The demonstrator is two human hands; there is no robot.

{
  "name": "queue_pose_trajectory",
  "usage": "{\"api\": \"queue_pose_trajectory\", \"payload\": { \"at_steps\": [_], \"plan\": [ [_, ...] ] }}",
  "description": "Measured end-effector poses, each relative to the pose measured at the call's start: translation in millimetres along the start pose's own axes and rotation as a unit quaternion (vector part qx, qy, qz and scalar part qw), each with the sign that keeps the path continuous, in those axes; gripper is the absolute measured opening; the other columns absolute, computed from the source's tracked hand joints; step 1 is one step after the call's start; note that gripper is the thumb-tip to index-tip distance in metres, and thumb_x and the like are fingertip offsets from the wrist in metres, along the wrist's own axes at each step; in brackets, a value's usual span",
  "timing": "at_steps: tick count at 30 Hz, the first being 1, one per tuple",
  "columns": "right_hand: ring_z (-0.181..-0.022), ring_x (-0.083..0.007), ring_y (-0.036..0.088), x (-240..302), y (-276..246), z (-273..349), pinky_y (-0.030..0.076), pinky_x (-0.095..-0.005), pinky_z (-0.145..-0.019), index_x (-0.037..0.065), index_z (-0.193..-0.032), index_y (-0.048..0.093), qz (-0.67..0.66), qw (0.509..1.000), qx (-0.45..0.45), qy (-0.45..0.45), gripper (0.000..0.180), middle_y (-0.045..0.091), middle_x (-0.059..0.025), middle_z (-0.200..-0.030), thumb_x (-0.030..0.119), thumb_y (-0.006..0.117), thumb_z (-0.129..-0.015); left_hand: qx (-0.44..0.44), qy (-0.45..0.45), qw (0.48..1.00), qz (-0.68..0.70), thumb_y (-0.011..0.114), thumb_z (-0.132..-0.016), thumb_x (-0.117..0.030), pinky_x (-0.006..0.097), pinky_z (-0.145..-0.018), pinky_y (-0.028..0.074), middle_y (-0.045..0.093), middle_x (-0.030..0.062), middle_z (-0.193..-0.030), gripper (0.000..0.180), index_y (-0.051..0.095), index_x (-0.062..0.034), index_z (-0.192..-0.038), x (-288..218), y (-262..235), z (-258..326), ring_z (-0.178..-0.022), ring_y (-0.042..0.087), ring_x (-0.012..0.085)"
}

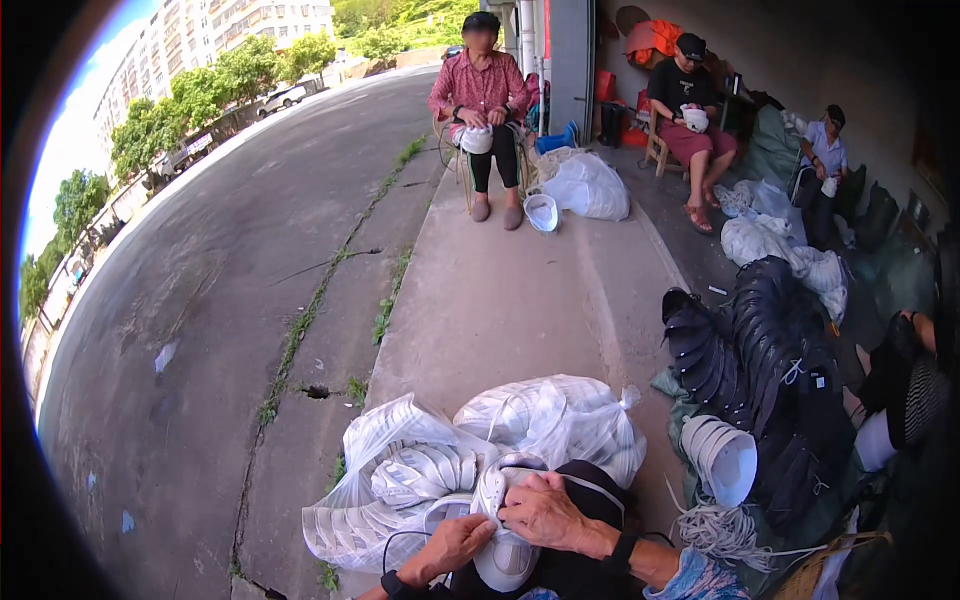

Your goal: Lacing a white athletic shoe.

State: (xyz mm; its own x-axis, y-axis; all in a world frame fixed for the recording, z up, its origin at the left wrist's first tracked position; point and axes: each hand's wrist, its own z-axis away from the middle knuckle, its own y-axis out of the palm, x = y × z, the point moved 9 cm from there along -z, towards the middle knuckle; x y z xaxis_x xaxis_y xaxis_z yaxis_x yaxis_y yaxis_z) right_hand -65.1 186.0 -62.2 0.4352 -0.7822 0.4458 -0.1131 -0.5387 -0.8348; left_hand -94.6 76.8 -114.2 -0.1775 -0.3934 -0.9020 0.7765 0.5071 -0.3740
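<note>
Shoe point(507, 562), white and grey, lies at the lap in the head view, long axis running roughly away from the body, toe nearest. Left hand point(458, 541) closes on its left edge; right hand point(548, 514) curls nearly closed over its upper. Both touch equally; lace grip cannot be determined.

Your left hand point(458, 542) low, just left of frame's bottom centre; back turned up, fingers bent inward, tips toward right hand point(548, 514). Your left forearm barely shows at bottom edge, slanting up and rightward; dark band point(402, 584) round wrist. Your right hand slightly higher, near bottom centre, knuckles up, fingers curled tight. Your right forearm point(656, 564) angles up-left from lower right; dark band at wrist, blue patterned sleeve point(698, 576) behind. Your hands close together.
</note>
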Motion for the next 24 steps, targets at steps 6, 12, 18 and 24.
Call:
{"api": "queue_pose_trajectory", "payload": {
  "at_steps": [6, 12, 18, 24],
  "plan": [
    [-0.092, -0.0201, 0.048, -5.3, 7.1, -5.9, 0.03, -0.0436, -0.085, 0.019, -0.077, 0.067, -0.021, 0.999, 0.021, 0.011, 0.003, 0.057, 0.0029, -0.09, 0.021, 0.066, -0.076, -0.054, -0.001, 0.998, 0.023, 0.051, -0.098, -0.025, 0.035, -0.07, 0.046, 0.062, 0.0122, -0.083, 0.026, 0.062, -0.0016, -0.097, 4.1, -4.8, 0.5, -0.075, 0.058, 0.0222],
    [-0.093, -0.0204, 0.049, -4.9, 3.9, -7.6, 0.03, -0.0434, -0.087, 0.016, -0.077, 0.065, 0.044, 0.999, -0.01, 0.004, 0.007, 0.055, -0.0002, -0.085, 0.023, 0.065, -0.076, -0.028, -0.03, 0.999, 0.016, 0.05, -0.097, -0.028, 0.038, -0.072, 0.047, 0.062, 0.0168, -0.082, 0.031, 0.063, -0.0004, -0.102, 10.8, -3.6, -7.6, -0.078, 0.06, 0.0255],
    [-0.092, -0.0206, 0.05, 10.0, -11.6, -3.0, 0.032, -0.0432, -0.087, 0.013, -0.076, 0.062, 0.091, 0.995, -0.017, -0.032, 0.01, 0.055, -0.0011, -0.087, 0.022, 0.067, -0.074, -0.024, -0.007, 0.999, 0.029, 0.051, -0.098, -0.031, 0.037, -0.069, 0.046, 0.063, 0.0124, -0.081, 0.034, 0.065, -0.0006, -0.103, 0.7, -5.6, -3.7, -0.074, 0.058, 0.0221],
    [-0.089, -0.0211, 0.052, -42.8, -80.4, 38.5, 0.035, -0.0401, -0.082, 0.013, -0.072, 0.06, 0.212, 0.974, -0.072, 0.035, 0.01, 0.053, -0.0025, -0.08, 0.016, 0.069, -0.069, 0.073, -0.069, 0.994, 0.043, 0.051, -0.1, -0.033, 0.03, -0.064, 0.046, 0.061, 0.0043, -0.08, 0.034, 0.065, -0.0018, -0.103, 17.9, -17.7, 7.1, -0.07, 0.056, 0.015]
  ]
}}
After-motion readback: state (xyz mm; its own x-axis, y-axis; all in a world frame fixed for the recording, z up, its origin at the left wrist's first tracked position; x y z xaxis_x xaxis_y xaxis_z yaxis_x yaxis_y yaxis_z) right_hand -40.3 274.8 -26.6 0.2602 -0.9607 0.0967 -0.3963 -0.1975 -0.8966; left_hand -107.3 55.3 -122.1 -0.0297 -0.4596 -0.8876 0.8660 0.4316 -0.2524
